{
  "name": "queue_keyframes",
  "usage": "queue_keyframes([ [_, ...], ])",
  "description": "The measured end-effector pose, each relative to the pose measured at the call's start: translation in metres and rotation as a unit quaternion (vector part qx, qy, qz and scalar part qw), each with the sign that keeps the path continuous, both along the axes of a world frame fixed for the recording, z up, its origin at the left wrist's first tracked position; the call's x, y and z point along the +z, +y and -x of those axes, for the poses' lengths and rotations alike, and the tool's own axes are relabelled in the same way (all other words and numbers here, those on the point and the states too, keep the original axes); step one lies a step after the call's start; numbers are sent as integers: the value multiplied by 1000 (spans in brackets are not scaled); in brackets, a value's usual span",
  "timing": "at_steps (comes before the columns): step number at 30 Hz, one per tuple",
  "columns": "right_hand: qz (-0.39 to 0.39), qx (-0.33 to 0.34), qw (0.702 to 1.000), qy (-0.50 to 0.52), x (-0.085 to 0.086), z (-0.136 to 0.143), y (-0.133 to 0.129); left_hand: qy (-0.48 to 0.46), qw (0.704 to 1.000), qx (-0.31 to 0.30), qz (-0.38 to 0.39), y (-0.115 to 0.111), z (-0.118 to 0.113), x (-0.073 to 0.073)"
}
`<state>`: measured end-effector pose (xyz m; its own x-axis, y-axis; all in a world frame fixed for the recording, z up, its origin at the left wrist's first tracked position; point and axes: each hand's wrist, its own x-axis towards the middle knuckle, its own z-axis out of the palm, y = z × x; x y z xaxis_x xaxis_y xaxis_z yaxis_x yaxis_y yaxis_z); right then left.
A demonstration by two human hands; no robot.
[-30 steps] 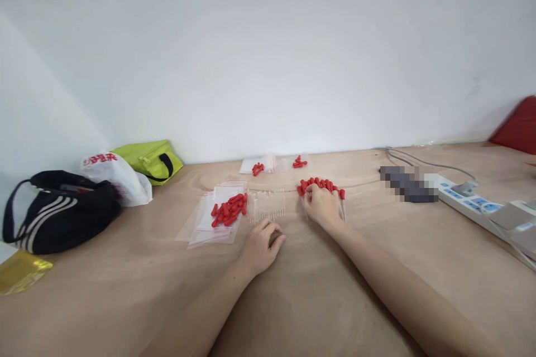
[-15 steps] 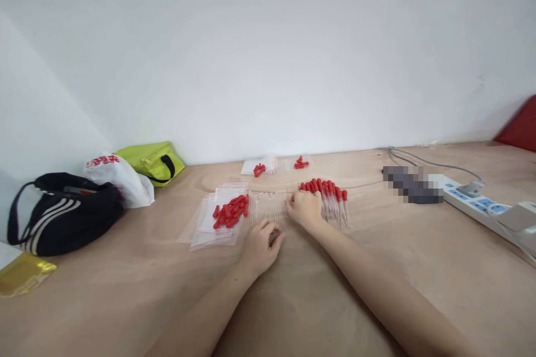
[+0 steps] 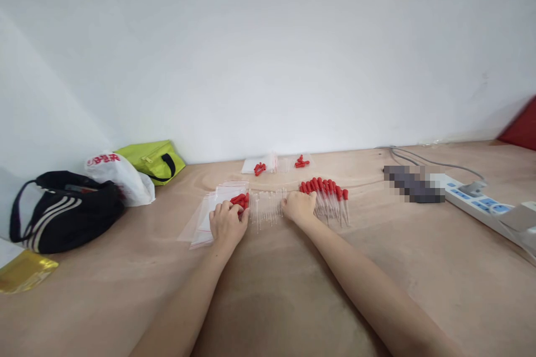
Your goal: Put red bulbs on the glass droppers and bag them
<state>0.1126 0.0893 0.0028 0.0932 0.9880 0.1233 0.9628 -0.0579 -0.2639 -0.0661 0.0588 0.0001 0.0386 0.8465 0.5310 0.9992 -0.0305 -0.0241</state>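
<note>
My left hand (image 3: 228, 223) reaches over a pile of red rubber bulbs (image 3: 239, 199), fingers bent and thumb apart; its fingertips are partly hidden among them. The bulbs lie on clear zip bags (image 3: 205, 217). To the right is a row of clear glass dropper tubes (image 3: 266, 206). At that row's right end my right hand (image 3: 299, 206) is closed, apparently on a glass dropper tube that its fingers mostly hide. Just beyond the right hand, several droppers with red bulbs fitted (image 3: 333, 195) lie side by side, bulbs toward the wall.
Near the wall lie small bags with red bulbs (image 3: 259, 168) and more bulbs (image 3: 301, 162). At left are a black bag (image 3: 71, 215), a white plastic bag (image 3: 121, 181), a green pouch (image 3: 151, 162) and a gold packet (image 3: 27, 272). A power strip (image 3: 481, 203) with cables lies at right.
My left hand has moved left and away from me, from in front of the glass tubes onto the red bulbs. My right hand has shifted slightly left.
</note>
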Motion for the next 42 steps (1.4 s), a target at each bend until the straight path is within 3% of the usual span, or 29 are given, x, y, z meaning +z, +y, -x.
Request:
queue_keyframes([
  [6, -37, 26, 999, -3, 5, -8, -12, -14, 997, -34, -70, -5, -5, 4],
  [9, -106, 79, 991, 11, 0, -29, -25, -35, 985, -149, -84, -15, -19, 6],
  [12, -170, 172, 969, 51, -12, -60, -44, -38, 952, -303, -25, -31, -38, 5],
  [15, -193, 268, 940, 90, -23, -90, -65, -51, 923, -377, 49, -44, -53, 3],
  [19, -202, 328, 920, 77, -29, -110, -84, -99, 909, -393, 102, -50, -60, -2],
  [26, -178, 341, 922, 53, -24, -102, -89, -188, 885, -412, 110, -42, -64, -14],
  [33, -167, 350, 919, 73, -20, -97, -92, -231, 883, -377, 156, -46, -63, -5],
  [42, -189, 364, 909, 81, -19, -96, -90, -280, 862, -381, 183, -49, -65, -2],
])
